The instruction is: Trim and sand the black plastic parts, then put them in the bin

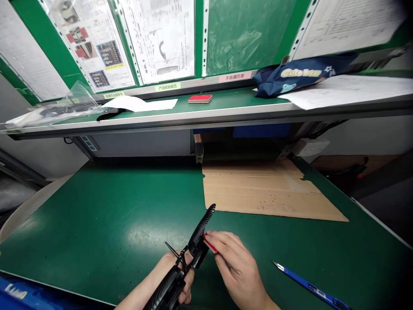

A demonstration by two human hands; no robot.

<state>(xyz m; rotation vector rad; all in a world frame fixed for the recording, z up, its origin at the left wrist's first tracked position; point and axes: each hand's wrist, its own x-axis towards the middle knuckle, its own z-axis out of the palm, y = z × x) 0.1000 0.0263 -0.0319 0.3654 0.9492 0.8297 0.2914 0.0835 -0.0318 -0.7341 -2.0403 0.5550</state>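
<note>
My left hand (189, 284) is wrapped round a long black plastic part (171, 286). The part has a ribbed, tapering far end and a thin rod sticking out to the left near its middle joint. It is held tilted above the bench, pointing away and to the right. My right hand (237, 267) pinches a small red pad (210, 243) between thumb and fingers. The pad is against or very close to the right side of the black part; actual contact is hard to make out. Right of this hand lies a blue craft knife (309, 284) with a pointed metal tip.
A flat cardboard sheet (258, 193) covers the back right of the green bench (97, 215). On the shelf above are a red-topped block (200, 99), a navy pouch (293, 75), papers and a clear plastic bag (64, 107). A blue bin (26, 295) shows at lower left.
</note>
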